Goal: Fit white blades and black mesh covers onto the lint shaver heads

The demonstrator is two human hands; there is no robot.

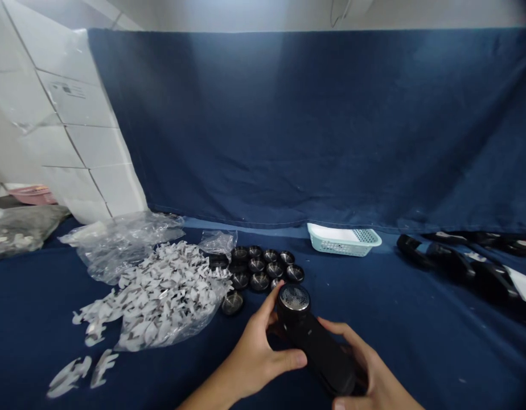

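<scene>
A black fabric shaver (320, 347) with a round metal mesh head is held between both hands, low in the middle of the view, its head tilted up and away. My left hand (261, 353) wraps the head end, thumb along the body and fingers behind. Around the lower end of the handle closes my right hand (369, 367), its fingers partly hidden behind the shaver. Just beyond lie several round black mesh caps (259, 281) in rows. To their left spreads a heap of small pale grey plastic parts (164, 296) on a clear bag.
A light blue basket (344, 242) stands at the back against a dark blue curtain (309, 125). More black shavers (455, 265) lie at the right. Crumpled clear plastic bags (113, 239) and white boxes (83, 142) are on the left. Two loose grey parts (69, 377) lie front left.
</scene>
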